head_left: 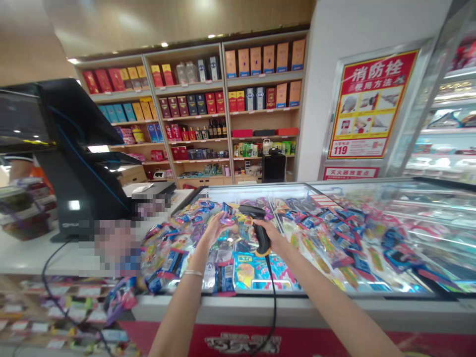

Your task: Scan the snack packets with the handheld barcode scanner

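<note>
Two hands sit close together: the right hand [275,239] is closed round a black corded barcode scanner [260,229], its long axis slanting up and left, its head nearer the open left hand [213,230]. Those spread fingers [219,220] reach a shiny purple packet [225,216], among colourful packets in a glass-edged chest freezer [334,294].

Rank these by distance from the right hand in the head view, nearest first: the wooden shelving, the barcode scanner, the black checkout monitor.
1. Barcode scanner: gripped in the right hand, over the chest freezer.
2. Black checkout monitor: on the counter, to the left.
3. Wooden shelving: along the back, beyond the freezer.
</note>
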`<action>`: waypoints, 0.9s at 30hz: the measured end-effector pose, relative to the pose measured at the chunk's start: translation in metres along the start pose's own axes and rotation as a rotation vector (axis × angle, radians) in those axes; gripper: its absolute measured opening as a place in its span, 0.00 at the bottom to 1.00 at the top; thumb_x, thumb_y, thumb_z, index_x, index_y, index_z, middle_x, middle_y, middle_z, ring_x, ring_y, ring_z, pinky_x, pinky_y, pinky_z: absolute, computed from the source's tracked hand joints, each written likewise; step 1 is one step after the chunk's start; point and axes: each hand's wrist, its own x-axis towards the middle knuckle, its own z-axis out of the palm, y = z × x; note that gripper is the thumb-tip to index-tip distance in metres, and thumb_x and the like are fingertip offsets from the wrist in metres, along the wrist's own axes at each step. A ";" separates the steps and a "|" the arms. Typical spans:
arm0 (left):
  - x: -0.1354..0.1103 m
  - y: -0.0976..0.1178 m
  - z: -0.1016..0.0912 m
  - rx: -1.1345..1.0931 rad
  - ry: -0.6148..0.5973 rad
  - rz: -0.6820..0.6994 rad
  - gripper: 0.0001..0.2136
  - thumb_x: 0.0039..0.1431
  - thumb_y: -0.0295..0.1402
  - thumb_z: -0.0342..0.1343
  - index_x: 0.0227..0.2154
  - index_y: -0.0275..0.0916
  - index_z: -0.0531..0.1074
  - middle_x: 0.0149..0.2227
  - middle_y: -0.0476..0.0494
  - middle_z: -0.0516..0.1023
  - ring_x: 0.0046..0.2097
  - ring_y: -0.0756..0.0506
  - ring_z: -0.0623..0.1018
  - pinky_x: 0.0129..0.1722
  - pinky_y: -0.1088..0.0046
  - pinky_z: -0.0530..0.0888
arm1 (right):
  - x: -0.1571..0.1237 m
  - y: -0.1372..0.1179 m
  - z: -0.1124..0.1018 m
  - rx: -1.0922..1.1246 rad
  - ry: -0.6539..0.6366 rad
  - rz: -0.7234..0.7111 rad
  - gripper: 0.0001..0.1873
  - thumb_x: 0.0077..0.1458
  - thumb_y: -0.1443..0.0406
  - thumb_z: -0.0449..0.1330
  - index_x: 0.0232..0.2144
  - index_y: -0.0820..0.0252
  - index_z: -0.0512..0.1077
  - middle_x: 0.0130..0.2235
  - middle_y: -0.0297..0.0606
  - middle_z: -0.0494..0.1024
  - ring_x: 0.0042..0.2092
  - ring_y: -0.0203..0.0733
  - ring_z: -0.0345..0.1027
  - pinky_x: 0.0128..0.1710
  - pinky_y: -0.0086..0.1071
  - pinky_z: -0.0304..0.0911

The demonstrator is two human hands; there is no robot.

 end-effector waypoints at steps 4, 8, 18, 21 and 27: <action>0.003 -0.005 -0.008 -0.266 0.074 -0.025 0.14 0.56 0.45 0.51 0.33 0.39 0.69 0.32 0.43 0.78 0.37 0.44 0.79 0.44 0.58 0.76 | 0.015 0.019 -0.004 0.034 -0.037 0.056 0.13 0.51 0.58 0.59 0.30 0.64 0.72 0.19 0.37 0.73 0.18 0.34 0.64 0.17 0.26 0.61; 0.003 -0.010 -0.011 -0.198 0.158 -0.034 0.16 0.58 0.46 0.48 0.37 0.38 0.70 0.35 0.41 0.77 0.40 0.44 0.79 0.43 0.59 0.76 | 0.013 0.031 -0.007 0.005 -0.100 0.031 0.15 0.49 0.56 0.59 0.31 0.64 0.73 0.21 0.38 0.75 0.19 0.36 0.65 0.18 0.28 0.62; -0.006 -0.013 -0.010 1.085 0.353 0.502 0.37 0.47 0.27 0.61 0.61 0.42 0.55 0.44 0.42 0.74 0.49 0.39 0.71 0.51 0.57 0.67 | 0.006 0.035 -0.003 -0.132 -0.122 -0.077 0.19 0.46 0.52 0.60 0.32 0.62 0.69 0.18 0.34 0.74 0.15 0.34 0.62 0.15 0.27 0.57; -0.008 -0.013 -0.007 1.099 0.331 0.556 0.41 0.47 0.24 0.60 0.64 0.42 0.48 0.44 0.43 0.74 0.49 0.40 0.70 0.51 0.60 0.68 | 0.002 0.033 -0.002 -0.193 -0.114 -0.092 0.19 0.47 0.51 0.59 0.31 0.62 0.68 0.16 0.32 0.71 0.14 0.33 0.60 0.14 0.26 0.55; -0.011 -0.013 -0.003 1.123 0.256 0.603 0.45 0.47 0.21 0.57 0.66 0.42 0.40 0.45 0.43 0.73 0.48 0.41 0.68 0.52 0.60 0.67 | -0.005 0.028 0.002 -0.277 -0.153 -0.082 0.19 0.49 0.51 0.58 0.30 0.61 0.68 0.15 0.30 0.70 0.14 0.32 0.60 0.13 0.25 0.52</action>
